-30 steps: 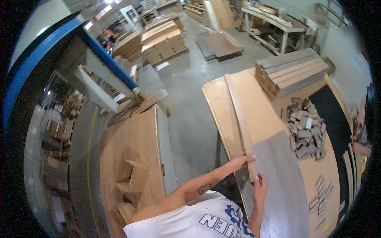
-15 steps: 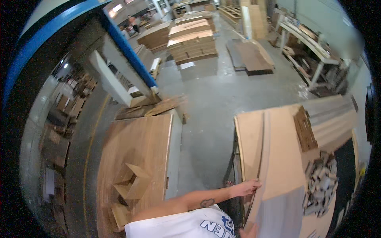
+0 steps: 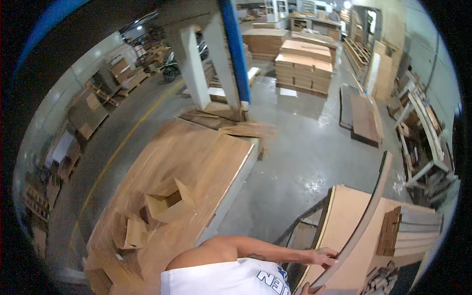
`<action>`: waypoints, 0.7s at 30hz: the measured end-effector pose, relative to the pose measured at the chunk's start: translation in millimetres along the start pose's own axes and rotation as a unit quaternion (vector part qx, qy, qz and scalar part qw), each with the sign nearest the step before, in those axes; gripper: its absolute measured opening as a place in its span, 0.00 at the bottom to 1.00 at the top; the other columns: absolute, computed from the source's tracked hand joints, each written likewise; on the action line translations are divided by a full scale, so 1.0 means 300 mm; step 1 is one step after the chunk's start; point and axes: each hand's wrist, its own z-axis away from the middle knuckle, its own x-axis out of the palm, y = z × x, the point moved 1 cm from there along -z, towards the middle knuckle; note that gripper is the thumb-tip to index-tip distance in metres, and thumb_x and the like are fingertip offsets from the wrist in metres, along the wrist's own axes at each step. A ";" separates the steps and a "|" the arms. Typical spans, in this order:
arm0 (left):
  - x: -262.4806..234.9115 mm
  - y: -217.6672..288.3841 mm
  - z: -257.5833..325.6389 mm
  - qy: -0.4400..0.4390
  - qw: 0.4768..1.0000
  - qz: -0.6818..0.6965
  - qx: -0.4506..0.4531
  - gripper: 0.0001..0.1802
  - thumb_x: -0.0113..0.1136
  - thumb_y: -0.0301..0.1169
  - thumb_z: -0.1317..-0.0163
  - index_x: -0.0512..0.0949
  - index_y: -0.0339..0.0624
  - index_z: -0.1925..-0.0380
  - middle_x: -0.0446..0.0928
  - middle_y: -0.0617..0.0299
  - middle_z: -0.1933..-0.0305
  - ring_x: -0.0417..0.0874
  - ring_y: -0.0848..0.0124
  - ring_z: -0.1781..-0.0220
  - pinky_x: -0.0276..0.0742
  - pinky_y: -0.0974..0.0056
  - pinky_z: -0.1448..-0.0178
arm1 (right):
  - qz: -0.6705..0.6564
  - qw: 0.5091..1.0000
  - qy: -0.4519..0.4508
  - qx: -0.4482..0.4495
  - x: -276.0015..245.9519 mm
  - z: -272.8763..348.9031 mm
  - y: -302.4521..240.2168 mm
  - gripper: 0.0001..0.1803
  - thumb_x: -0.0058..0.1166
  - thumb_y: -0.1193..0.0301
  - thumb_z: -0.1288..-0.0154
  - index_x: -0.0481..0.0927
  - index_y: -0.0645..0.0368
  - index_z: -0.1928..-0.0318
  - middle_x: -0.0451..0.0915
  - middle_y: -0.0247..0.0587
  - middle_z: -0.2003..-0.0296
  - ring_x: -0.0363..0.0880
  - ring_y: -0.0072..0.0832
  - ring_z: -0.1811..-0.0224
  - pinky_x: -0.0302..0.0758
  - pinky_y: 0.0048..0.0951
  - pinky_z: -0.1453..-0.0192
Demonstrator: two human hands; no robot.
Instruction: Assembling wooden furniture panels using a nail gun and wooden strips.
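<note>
just now, at the lower right of the frame, the left hand (image 3: 322,256) is clenched on the edge of a long thin board (image 3: 366,216) stood on edge over the surface (image 3: 344,221); it seems mid-lift. the right hand (image 3: 309,290) barely shows at the bottom edge, grip unclear. next it needs steady two-handed support. an open cardboard box (image 3: 167,201), lower left, looks empty.
</note>
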 end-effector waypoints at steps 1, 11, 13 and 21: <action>-0.017 0.018 -0.005 0.017 0.999 0.015 0.043 0.25 0.59 0.43 0.33 0.70 0.43 0.41 0.78 0.68 0.56 0.78 0.77 0.53 0.78 0.66 0.50 | -0.013 0.999 -0.023 -0.035 0.004 -0.006 0.031 0.31 0.65 0.65 0.42 0.70 0.65 0.41 0.76 0.54 0.50 0.73 0.43 0.48 0.69 0.38 0.42; -0.238 0.409 0.376 0.231 0.953 0.060 0.184 0.18 0.61 0.40 0.34 0.72 0.39 0.53 0.77 0.60 0.57 0.82 0.68 0.53 0.82 0.60 0.50 | 0.119 0.958 -0.188 -0.179 0.083 -0.040 0.176 0.21 0.64 0.64 0.41 0.76 0.54 0.48 0.79 0.44 0.62 0.76 0.31 0.60 0.74 0.33 0.54; -0.242 0.453 0.484 0.288 0.934 0.091 0.191 0.17 0.61 0.38 0.34 0.72 0.39 0.53 0.77 0.58 0.56 0.82 0.66 0.53 0.83 0.57 0.49 | 0.124 0.954 -0.194 -0.193 0.094 -0.047 0.167 0.21 0.64 0.64 0.42 0.76 0.54 0.48 0.79 0.44 0.62 0.76 0.32 0.60 0.74 0.33 0.54; -0.373 0.391 0.651 0.313 0.878 0.136 0.336 0.31 0.53 0.46 0.30 0.66 0.29 0.39 0.73 0.47 0.39 0.74 0.58 0.36 0.73 0.54 0.33 | 0.154 0.929 -0.226 -0.248 0.103 -0.119 0.139 0.21 0.63 0.65 0.43 0.77 0.54 0.49 0.79 0.45 0.63 0.76 0.34 0.60 0.74 0.35 0.54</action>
